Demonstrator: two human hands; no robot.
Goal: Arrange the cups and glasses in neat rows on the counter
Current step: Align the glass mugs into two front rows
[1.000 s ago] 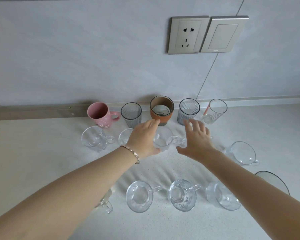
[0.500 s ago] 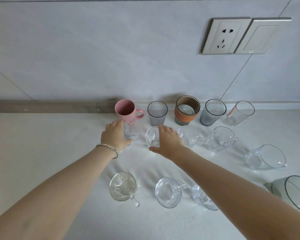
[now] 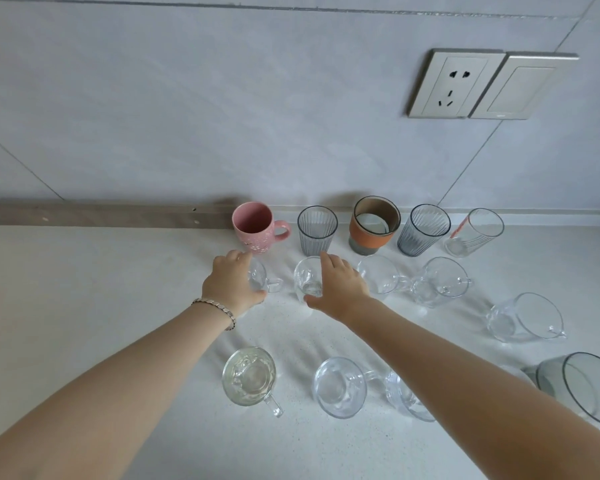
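Against the wall stands a back row: a pink mug (image 3: 253,228), a ribbed grey glass (image 3: 316,230), an orange-sleeved cup (image 3: 374,225), a second ribbed glass (image 3: 423,230) and a clear glass with red marks (image 3: 475,232). In the second row, my left hand (image 3: 231,284) grips a clear handled cup (image 3: 265,282). Beside it my right hand (image 3: 342,287) grips another clear cup (image 3: 305,282). Two more clear cups (image 3: 378,278) (image 3: 440,282) stand to the right of them.
A clear cup (image 3: 523,317) sits apart at the right, with a large grey glass (image 3: 582,386) near the right edge. Nearest me are three clear cups (image 3: 249,375) (image 3: 340,386) (image 3: 406,400), the last partly under my right arm. Wall socket (image 3: 454,83) above.
Both hands have moved left along the second row, from the middle cups to the two cups at its left end. My view has turned left too.
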